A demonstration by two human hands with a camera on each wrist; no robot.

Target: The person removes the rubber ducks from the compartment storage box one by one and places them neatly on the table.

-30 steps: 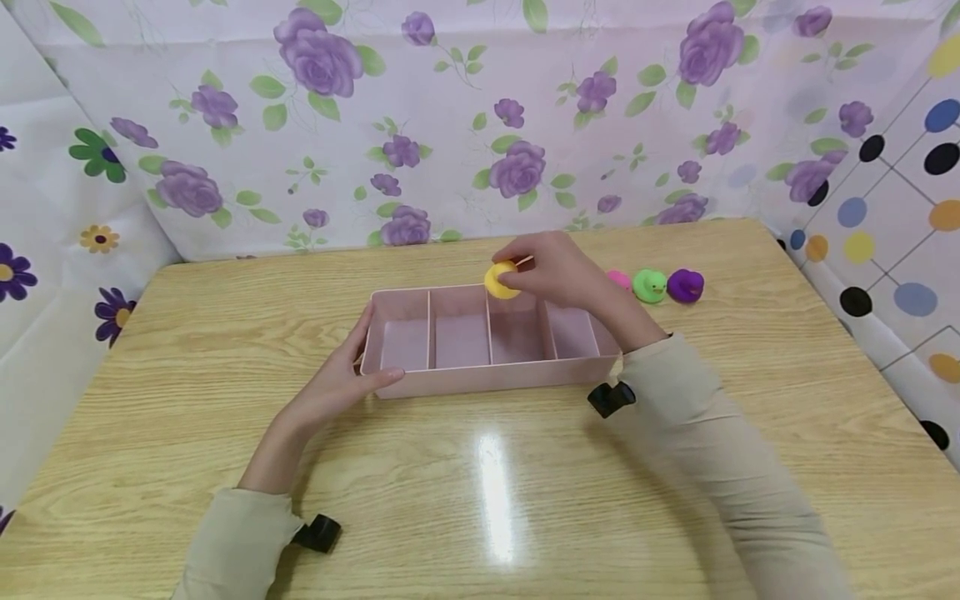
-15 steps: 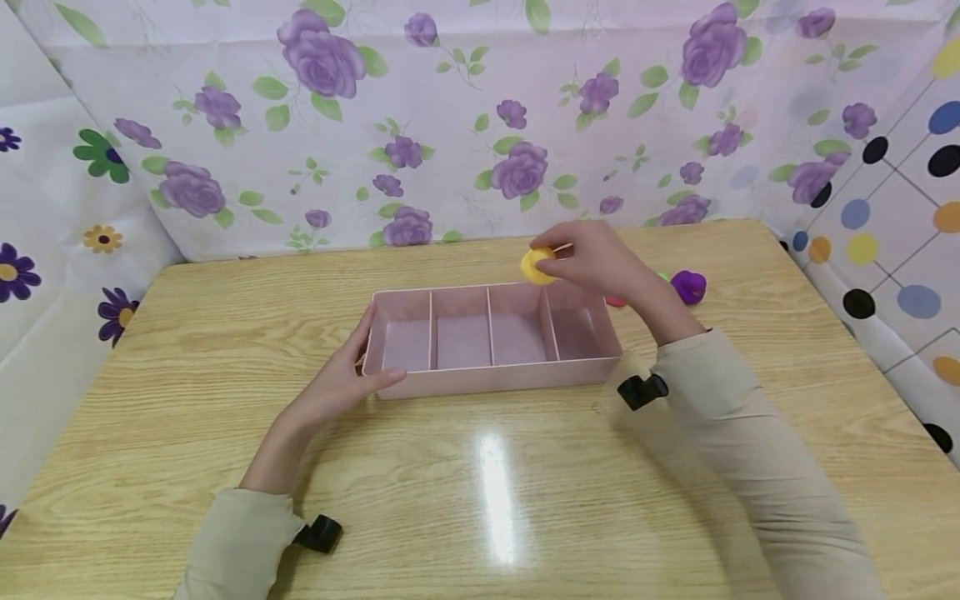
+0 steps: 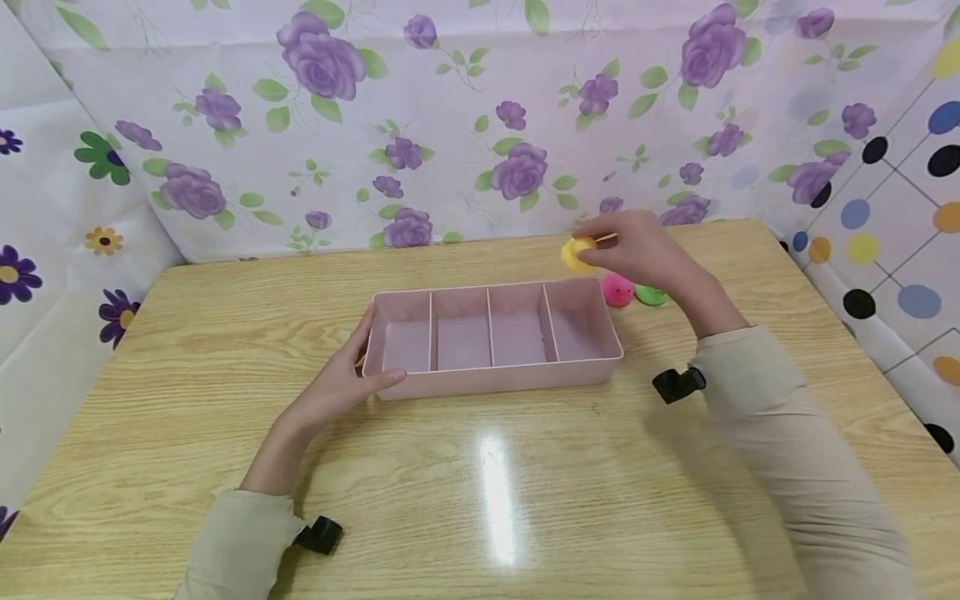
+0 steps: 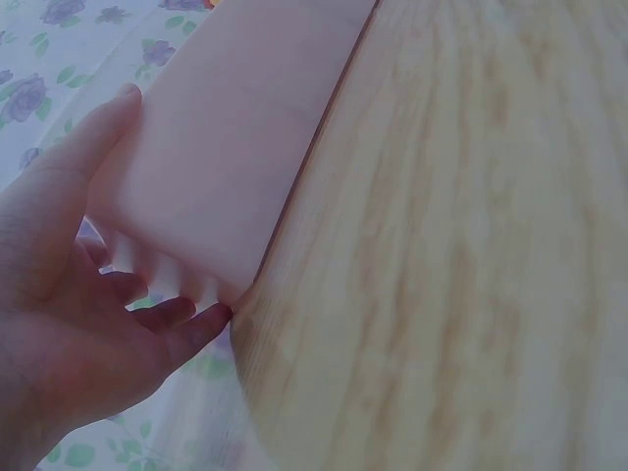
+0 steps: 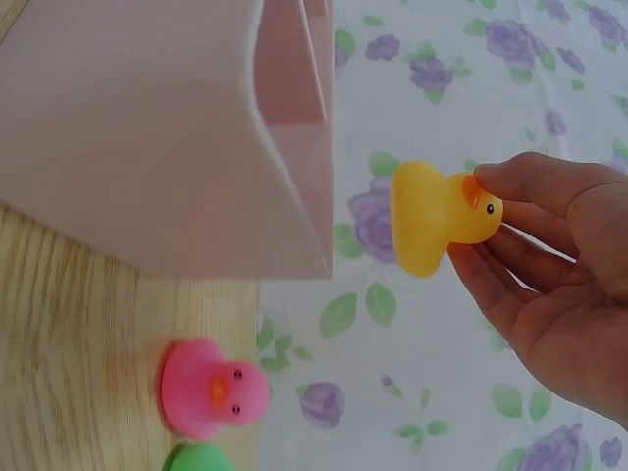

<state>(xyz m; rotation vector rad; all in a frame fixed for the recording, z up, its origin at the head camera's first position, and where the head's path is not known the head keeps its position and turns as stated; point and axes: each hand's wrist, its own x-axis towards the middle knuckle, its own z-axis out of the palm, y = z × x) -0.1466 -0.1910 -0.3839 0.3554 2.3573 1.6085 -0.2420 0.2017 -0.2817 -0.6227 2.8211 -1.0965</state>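
A pale pink divided box (image 3: 495, 382) stands on the table, its several compartments bare inside. My left hand (image 3: 339, 382) holds its left end, thumb on the front wall and fingers round the end wall, as the left wrist view also shows. Beyond the box's back right corner, my right hand (image 3: 637, 246) pinches a yellow rubber duck (image 5: 428, 218) by its head between thumb and fingers, raised above the table. Below that hand sit a pink rubber duck (image 3: 618, 289) and a green rubber duck (image 3: 649, 294), the green one partly hidden by the hand.
The wooden table (image 3: 420, 475) reaches out on both sides of the box. A flowered cloth (image 3: 450, 125) hangs along its back edge, and a dotted cloth (image 3: 892, 233) covers the right side.
My right hand has carried the yellow duck rightward from over the box's compartments to past its back right corner. The purple duck is now hidden behind that arm. My left hand stays put.
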